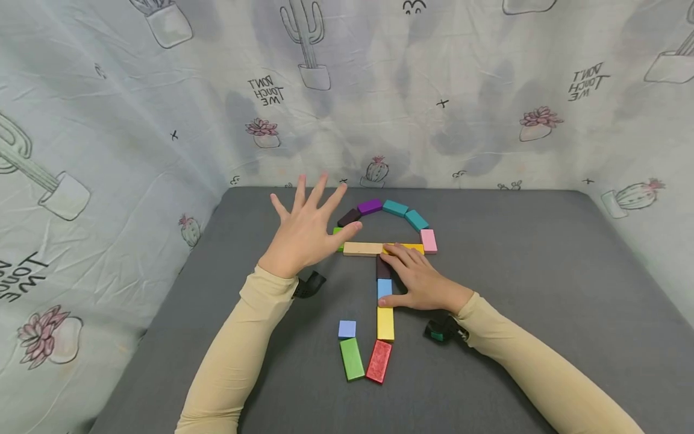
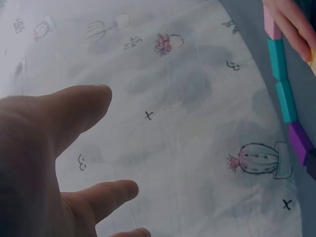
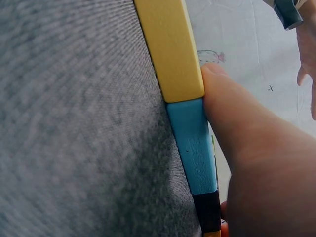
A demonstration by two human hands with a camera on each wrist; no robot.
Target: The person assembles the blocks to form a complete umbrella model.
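Coloured blocks lie on a grey table, outlining an umbrella-like figure. My right hand (image 1: 425, 280) rests over its stem. Its thumb touches the stem where the light blue block (image 3: 193, 145) meets the yellow block (image 3: 173, 49). The other fingertips touch the orange-yellow block (image 1: 416, 248) of the crossbar, just above the dark block (image 1: 382, 268). A tan block (image 1: 362, 249) forms the crossbar's left half. Raised above the table, left of the arch, my left hand (image 1: 303, 235) has its fingers spread and holds nothing. In the left wrist view, its thumb and two fingertips show.
The arch has a purple block (image 1: 370, 207), teal blocks (image 1: 416, 219), a pink block (image 1: 428, 241), a dark block (image 1: 349, 217) and a green one (image 1: 338, 231). Below lie a red block (image 1: 379, 361), a green block (image 1: 352, 359) and a small blue block (image 1: 347, 329). Patterned cloth (image 1: 379, 108) hangs behind.
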